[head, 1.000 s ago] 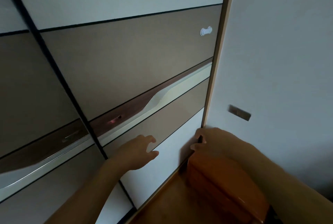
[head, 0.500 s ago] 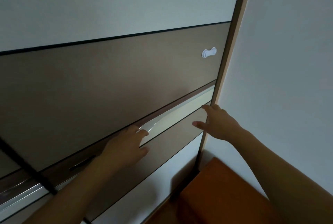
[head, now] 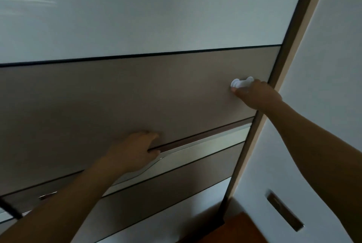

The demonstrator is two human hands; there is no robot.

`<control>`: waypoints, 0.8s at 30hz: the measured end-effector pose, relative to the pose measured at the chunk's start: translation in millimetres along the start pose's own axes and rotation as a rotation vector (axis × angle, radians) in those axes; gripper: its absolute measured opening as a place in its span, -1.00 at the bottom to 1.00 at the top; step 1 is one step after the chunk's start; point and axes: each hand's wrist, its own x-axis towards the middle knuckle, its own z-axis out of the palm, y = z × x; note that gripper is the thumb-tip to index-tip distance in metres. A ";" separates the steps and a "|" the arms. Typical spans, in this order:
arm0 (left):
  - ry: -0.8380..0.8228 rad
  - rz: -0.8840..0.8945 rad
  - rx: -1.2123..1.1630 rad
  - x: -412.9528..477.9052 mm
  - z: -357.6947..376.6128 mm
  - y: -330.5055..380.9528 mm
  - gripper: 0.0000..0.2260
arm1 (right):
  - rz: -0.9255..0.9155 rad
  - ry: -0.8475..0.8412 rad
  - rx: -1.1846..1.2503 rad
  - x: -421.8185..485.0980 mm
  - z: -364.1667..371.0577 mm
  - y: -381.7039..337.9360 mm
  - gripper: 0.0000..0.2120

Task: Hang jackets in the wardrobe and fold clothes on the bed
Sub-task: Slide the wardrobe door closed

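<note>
Both grips risen since earlier | right grip (head: pixel 256 96) pinches white plastic dumbbell-shaped latch (head: pixel 240 83) near right edge of taupe-and-white sliding wardrobe door (head: pixel 137 90) | left grip (head: pixel 133 150) hooks long brown-silver handle groove (head: pixel 205 138), lower-left of latch.

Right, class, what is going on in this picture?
A person faces a sliding wardrobe door of grey and brown panels, which looks shut against its frame. The left hand grips the long recessed handle strip across it, and the right hand pinches the small white plastic latch near the door's right edge.
</note>
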 end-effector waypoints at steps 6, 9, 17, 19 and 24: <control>-0.003 -0.046 0.003 13.9 -5.0 5.5 -0.47 | -0.044 0.012 -0.004 15.4 0.5 9.3 -0.13; 0.005 -0.067 0.015 16.5 -6.5 7.0 -0.47 | -0.091 0.028 -0.013 20.1 0.4 13.5 -0.13; 0.030 -0.151 -0.028 -4.9 -6.1 -17.8 -0.55 | -0.114 -0.072 -0.037 4.6 0.9 -5.6 0.00; 0.043 -0.158 -0.045 -14.7 -5.5 -28.6 -0.55 | -0.119 -0.091 -0.036 -3.8 3.4 -16.0 0.00; 0.080 -0.189 -0.042 -47.1 -10.5 -57.5 -0.58 | -0.140 -0.125 -0.044 -30.7 14.8 -49.8 0.04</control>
